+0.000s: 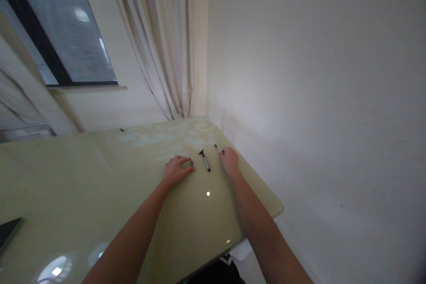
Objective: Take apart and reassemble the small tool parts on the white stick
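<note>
A razor (205, 162) with a dark head and a grey-and-black handle lies on the glossy table between my hands. My left hand (175, 171) rests to the left of the razor, thumb and forefinger at the two ends of a small dark rectangular piece (191, 163). To the razor's right, my right hand (229, 159) is closed around a slim light stick with a dark tip (216, 147). Most of that stick is hidden by my fingers, and its kind cannot be made out.
The pale yellow-green table (133, 177) meets a white wall (316, 97) on the right. Near its back edge lies a small dark object (121, 130). A dark flat object (9, 233) shows at the left. Curtains (166, 44) hang behind.
</note>
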A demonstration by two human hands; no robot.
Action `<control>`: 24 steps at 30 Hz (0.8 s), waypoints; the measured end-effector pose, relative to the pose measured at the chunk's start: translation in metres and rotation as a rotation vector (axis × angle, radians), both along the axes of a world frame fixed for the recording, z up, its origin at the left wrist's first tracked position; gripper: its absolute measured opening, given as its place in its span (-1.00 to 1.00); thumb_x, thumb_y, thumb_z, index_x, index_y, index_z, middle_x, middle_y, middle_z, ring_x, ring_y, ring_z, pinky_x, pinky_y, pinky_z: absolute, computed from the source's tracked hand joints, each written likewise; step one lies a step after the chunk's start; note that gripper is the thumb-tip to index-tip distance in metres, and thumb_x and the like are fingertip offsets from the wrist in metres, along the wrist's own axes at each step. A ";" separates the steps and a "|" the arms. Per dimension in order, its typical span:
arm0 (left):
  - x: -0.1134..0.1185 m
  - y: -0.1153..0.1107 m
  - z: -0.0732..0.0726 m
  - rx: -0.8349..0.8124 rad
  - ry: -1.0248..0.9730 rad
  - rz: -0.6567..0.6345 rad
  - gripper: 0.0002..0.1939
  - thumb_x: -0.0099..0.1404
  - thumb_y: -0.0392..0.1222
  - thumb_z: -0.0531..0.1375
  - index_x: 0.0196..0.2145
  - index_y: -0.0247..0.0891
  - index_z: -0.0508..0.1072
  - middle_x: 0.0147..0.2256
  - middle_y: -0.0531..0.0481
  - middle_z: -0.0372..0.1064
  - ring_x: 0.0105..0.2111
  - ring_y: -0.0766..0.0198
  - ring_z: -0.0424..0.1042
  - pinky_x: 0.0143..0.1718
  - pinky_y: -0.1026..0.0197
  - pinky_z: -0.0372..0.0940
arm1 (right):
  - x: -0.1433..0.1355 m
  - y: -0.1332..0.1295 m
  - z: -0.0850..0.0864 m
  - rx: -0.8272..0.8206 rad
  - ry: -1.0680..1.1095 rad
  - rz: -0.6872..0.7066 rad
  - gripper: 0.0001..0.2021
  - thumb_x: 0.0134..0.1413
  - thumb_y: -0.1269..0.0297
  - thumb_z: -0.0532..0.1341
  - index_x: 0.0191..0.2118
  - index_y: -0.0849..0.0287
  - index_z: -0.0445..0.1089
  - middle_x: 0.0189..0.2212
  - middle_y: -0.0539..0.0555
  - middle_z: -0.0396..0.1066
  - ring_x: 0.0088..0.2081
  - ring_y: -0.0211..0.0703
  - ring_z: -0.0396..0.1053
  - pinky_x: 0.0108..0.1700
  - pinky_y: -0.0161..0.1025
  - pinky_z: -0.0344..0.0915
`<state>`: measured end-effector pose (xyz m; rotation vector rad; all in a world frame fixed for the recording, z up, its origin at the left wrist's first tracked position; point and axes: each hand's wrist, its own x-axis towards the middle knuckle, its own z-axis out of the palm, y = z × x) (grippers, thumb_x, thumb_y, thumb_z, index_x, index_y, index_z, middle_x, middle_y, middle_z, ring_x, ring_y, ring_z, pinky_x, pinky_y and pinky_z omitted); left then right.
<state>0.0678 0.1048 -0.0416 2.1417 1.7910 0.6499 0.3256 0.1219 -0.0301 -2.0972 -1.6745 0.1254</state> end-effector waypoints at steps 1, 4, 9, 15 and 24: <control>0.000 0.000 0.000 0.002 0.000 -0.003 -0.50 0.23 0.17 0.31 0.07 -0.03 0.59 0.12 -0.12 0.46 0.14 -0.09 0.39 0.19 -0.09 0.19 | 0.000 0.000 0.000 -0.002 0.000 -0.002 -0.79 0.35 0.26 0.22 -0.14 0.22 0.60 -0.11 0.27 0.55 -0.09 -0.02 0.48 -0.12 -0.25 0.27; -0.001 -0.001 0.000 0.009 0.000 -0.011 -0.48 0.23 0.16 0.31 0.09 -0.06 0.58 0.12 -0.13 0.45 0.15 -0.09 0.38 0.19 -0.09 0.19 | 0.001 0.000 -0.001 -0.007 0.005 -0.011 -0.80 0.34 0.27 0.22 -0.14 0.22 0.60 -0.11 0.26 0.55 -0.09 -0.03 0.49 -0.12 -0.26 0.26; 0.000 -0.001 -0.002 0.017 0.001 -0.018 -0.56 0.26 0.16 0.28 0.03 0.00 0.62 0.09 -0.10 0.45 0.11 -0.08 0.40 0.17 -0.10 0.20 | 0.001 -0.003 0.002 -0.010 0.017 -0.022 -0.80 0.33 0.27 0.23 -0.14 0.21 0.60 -0.12 0.25 0.55 -0.11 -0.04 0.48 -0.14 -0.26 0.25; 0.002 0.000 -0.004 0.037 -0.006 0.016 -0.56 0.25 0.20 0.30 -0.01 -0.03 0.64 0.05 -0.13 0.46 0.09 -0.08 0.40 0.14 -0.08 0.22 | -0.005 -0.005 0.010 0.141 0.072 -0.019 -0.76 0.34 0.17 0.22 -0.10 0.18 0.57 -0.10 0.20 0.49 -0.16 -0.09 0.45 -0.19 -0.27 0.23; 0.000 -0.001 -0.004 0.057 -0.024 0.008 -0.52 0.22 0.18 0.32 0.02 -0.07 0.62 0.05 -0.16 0.46 0.07 -0.11 0.41 0.12 -0.08 0.25 | -0.024 -0.012 0.027 0.237 0.200 0.039 -0.71 0.37 0.08 0.12 -0.20 0.14 0.49 -0.46 0.01 0.44 -0.38 -0.17 0.37 -0.33 -0.30 0.10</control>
